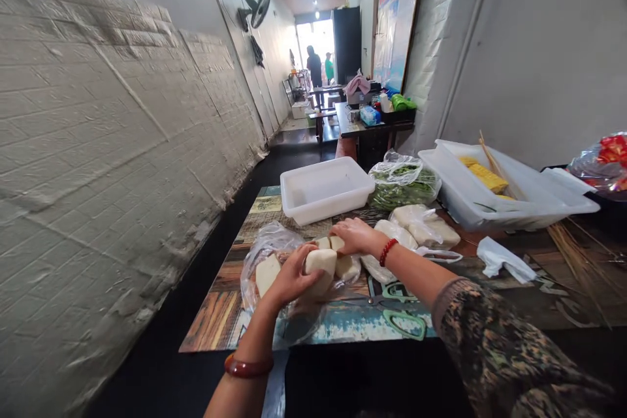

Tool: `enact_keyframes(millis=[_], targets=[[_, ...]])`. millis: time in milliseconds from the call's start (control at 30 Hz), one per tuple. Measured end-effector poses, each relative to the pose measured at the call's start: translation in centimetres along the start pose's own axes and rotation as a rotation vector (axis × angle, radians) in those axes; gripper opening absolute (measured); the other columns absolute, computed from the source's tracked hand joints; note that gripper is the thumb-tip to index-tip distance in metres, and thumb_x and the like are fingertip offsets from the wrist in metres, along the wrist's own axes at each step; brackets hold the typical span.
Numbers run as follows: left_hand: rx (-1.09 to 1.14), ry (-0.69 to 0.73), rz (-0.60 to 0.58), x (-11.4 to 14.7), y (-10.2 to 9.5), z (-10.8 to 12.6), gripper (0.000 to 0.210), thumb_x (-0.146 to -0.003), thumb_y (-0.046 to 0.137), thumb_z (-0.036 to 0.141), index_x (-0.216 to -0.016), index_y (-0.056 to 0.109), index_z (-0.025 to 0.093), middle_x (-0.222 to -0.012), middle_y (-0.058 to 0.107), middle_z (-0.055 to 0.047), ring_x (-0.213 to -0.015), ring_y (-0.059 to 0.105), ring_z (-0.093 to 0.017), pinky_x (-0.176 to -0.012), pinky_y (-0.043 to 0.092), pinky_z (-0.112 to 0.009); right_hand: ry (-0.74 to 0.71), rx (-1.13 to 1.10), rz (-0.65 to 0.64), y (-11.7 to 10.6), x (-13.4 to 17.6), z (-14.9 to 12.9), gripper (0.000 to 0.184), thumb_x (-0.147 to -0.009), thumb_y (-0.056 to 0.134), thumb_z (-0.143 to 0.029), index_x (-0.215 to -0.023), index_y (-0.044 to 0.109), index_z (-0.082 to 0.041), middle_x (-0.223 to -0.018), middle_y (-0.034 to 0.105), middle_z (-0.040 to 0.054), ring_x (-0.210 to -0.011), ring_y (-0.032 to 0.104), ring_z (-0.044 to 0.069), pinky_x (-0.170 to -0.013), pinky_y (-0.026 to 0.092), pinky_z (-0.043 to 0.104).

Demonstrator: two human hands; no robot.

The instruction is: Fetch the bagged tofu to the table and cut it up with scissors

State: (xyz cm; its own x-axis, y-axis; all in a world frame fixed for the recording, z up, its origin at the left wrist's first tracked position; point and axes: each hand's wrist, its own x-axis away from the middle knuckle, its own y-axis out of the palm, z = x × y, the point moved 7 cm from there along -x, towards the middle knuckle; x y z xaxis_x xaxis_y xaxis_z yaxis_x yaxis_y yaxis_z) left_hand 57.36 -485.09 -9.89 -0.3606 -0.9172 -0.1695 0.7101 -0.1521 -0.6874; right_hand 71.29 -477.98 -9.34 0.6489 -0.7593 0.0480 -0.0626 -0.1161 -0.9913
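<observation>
Several cream-coloured, tofu-like blocks lie on and beside an opened clear plastic bag (274, 238) near the table's front. My left hand (296, 277) grips a pale block (321, 268), its thumb in front and fingers over the far side. Another pale block (268, 273) sits just left of that hand, on the plastic. My right hand (355, 235) reaches in from the right, fingers curled down over a smaller pale block (337, 245) behind the first. To the right lie bagged pale blocks (424, 223). Scissors (404, 324) with green handles rest nearer me.
A white plastic tub (328, 212) stands behind my hands. Beside it is a bag of green vegetables (404, 184). Farther right, a larger white bin (514, 215) holds yellow packs and sticks. Thin sticks (578, 268) lie at the table's right. A brick-patterned wall (122, 144) borders the left.
</observation>
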Motion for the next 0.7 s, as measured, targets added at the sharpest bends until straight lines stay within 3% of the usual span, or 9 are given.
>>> enact_keyframes(millis=[100, 233, 400, 533, 700], targets=[[0.016, -0.047, -0.019, -0.6, -0.1, -0.8, 0.046, -0.076, 0.065, 0.034, -0.119, 0.059, 0.018, -0.120, 0.064, -0.010, -0.108, 0.061, -0.027, -0.096, 0.048, -0.041, 0.010, 0.004, -0.055, 0.6, -0.5, 0.3, 0.055, -0.068, 0.079, -0.045, -0.115, 0.068, -0.020, -0.113, 0.071, 0.0149, -0.105, 0.064, 0.033, -0.085, 0.046, 0.041], [-0.034, -0.049, -0.072, -1.3, 0.3, -1.0, 0.044, -0.076, 0.066, 0.036, -0.116, 0.061, 0.018, -0.126, 0.061, -0.011, -0.114, 0.058, -0.029, -0.099, 0.046, -0.042, -0.018, 0.005, -0.039, 0.5, 0.1, -0.5, 0.051, -0.068, 0.079, -0.040, -0.114, 0.067, -0.020, -0.115, 0.067, 0.0145, -0.108, 0.060, 0.034, -0.087, 0.045, 0.042], [-0.145, 0.063, -0.112, -1.1, 0.5, 0.7, 0.042, -0.072, 0.071, 0.031, -0.111, 0.065, 0.019, -0.126, 0.056, -0.011, -0.115, 0.057, -0.028, -0.102, 0.045, -0.042, -0.039, -0.002, 0.076, -0.4, 2.3, -1.5, 0.033, -0.082, 0.067, -0.033, -0.112, 0.063, -0.019, -0.116, 0.064, 0.0131, -0.110, 0.057, 0.031, -0.091, 0.040, 0.041], [-0.162, 0.114, -0.094, 0.0, 0.5, 1.8, 0.041, -0.068, 0.073, 0.023, -0.108, 0.066, 0.020, -0.122, 0.053, -0.010, -0.119, 0.054, -0.028, -0.104, 0.044, -0.042, -0.066, -0.034, 0.110, -0.3, 3.3, -1.9, 0.033, -0.082, 0.067, -0.027, -0.114, 0.059, -0.021, -0.115, 0.063, 0.0091, -0.107, 0.058, 0.026, -0.090, 0.038, 0.037], [-0.118, 0.123, -0.085, 0.5, 0.9, 1.6, 0.062, -0.063, 0.076, 0.021, -0.122, 0.058, 0.021, -0.126, 0.051, -0.011, -0.127, 0.048, -0.030, -0.108, 0.040, -0.047, -0.104, -0.057, 0.109, 0.3, 3.3, -2.3, 0.031, -0.081, 0.067, -0.021, -0.110, 0.058, -0.019, -0.111, 0.064, 0.0078, -0.104, 0.059, 0.025, -0.085, 0.039, 0.034]])
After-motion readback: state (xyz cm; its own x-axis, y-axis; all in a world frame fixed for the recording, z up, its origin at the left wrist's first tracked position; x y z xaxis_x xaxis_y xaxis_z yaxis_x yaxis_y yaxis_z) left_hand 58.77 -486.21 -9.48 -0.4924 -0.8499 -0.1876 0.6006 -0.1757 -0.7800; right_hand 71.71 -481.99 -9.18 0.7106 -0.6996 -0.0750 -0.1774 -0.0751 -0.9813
